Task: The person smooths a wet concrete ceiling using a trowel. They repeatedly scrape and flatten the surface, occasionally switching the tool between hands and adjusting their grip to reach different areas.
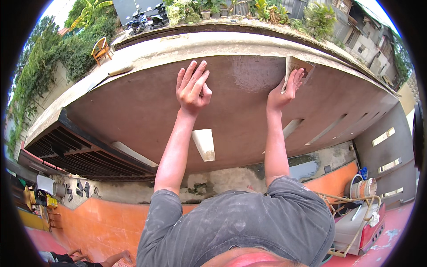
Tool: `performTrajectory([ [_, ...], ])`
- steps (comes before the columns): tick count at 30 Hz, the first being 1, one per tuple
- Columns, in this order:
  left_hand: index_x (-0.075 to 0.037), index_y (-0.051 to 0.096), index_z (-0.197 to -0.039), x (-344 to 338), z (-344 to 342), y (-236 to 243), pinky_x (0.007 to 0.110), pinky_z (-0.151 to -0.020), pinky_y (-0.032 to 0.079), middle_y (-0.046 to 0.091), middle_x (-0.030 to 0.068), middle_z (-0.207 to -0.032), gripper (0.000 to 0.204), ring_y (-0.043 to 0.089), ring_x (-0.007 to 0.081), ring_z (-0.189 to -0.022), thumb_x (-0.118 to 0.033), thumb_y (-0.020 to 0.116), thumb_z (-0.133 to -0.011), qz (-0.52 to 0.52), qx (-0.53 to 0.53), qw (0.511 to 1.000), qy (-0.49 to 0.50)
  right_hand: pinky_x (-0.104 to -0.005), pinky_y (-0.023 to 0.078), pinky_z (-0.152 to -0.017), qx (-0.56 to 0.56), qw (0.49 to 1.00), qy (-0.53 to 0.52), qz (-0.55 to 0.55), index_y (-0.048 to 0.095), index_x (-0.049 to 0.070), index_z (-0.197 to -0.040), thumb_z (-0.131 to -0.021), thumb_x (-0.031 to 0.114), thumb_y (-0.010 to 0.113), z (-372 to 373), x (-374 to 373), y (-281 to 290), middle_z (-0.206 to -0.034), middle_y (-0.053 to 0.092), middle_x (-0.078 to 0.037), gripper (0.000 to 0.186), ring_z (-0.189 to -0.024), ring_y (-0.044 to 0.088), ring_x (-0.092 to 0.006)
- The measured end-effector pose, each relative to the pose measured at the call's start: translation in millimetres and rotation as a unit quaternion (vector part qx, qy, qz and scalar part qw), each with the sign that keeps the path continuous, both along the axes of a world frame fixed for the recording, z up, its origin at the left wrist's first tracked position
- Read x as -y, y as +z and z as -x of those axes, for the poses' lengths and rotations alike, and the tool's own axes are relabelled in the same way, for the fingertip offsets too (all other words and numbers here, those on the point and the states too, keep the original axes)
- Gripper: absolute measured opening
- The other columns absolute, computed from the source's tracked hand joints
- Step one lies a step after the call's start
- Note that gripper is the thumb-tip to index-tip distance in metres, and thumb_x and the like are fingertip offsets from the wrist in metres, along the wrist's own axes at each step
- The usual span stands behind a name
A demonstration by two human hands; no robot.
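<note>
A long brown-grey wall (147,102) with slot openings rises in front of me. My right hand (284,91) is up near the wall's top edge, its fingers closed on a folded sheet of sandpaper (290,66) with a pale printed back. Part of the sheet lies against the wall, and the fingers hide some of it. Left of that hand, a patch of the wall looks wet and shiny. My left hand (192,92) is raised near the wall's upper part, fingers stretched and a little apart, with nothing visible in it. Whether it touches the wall I cannot tell.
A dark slatted gate (71,142) adjoins the wall at left. Sandals (80,188) lie on the concrete floor by an orange surface (102,222). A bucket (365,188) and a cart-like frame (356,222) stand at right. Another person's limbs (84,259) show at lower left.
</note>
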State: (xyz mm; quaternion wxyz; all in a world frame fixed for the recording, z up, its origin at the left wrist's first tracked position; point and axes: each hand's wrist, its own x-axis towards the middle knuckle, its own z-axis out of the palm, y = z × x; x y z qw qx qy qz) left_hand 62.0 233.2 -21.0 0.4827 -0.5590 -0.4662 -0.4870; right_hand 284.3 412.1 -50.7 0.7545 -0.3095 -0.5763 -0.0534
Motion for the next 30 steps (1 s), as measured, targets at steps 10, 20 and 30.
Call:
performTrajectory([
  [10,-0.006,0.080,-0.104,-1.0,2.3,-1.2,0.046,-0.125,0.036,0.077,0.0112,-0.130,0.035,0.063,0.0322,-0.138,-0.003,0.054,-0.082,0.006,-0.005,1.000,-0.005,-0.0609,0.027,-0.126,0.073,0.996,0.040,-0.017,0.064,-0.001,-0.143,-0.096,-0.008,0.058,-1.1,11.6,-24.1,-0.157,0.055,-0.019,0.048,-0.150,0.048,-0.0380],
  [20,-0.008,0.079,-0.103,-0.5,1.7,-1.0,0.045,-0.125,0.037,0.078,0.0090,-0.128,0.032,0.066,0.0306,-0.134,-0.002,0.056,-0.081,0.001,0.000,1.000,0.002,-0.0588,0.026,-0.127,0.223,0.966,0.114,-0.059,0.067,0.001,-0.141,-0.100,0.004,0.057,33.4,51.0,-65.1,-0.155,0.058,-0.017,0.042,-0.151,0.048,-0.0355],
  [30,-0.007,0.079,-0.103,-3.3,2.9,-0.9,0.045,-0.124,0.037,0.078,0.0087,-0.129,0.032,0.066,0.0308,-0.134,-0.002,0.056,-0.081,-0.002,-0.007,1.000,0.005,-0.0581,0.025,-0.127,0.163,0.977,0.134,-0.041,0.067,-0.002,-0.141,-0.099,-0.002,0.056,43.4,58.8,-58.6,-0.155,0.057,-0.021,0.043,-0.152,0.046,-0.0373],
])
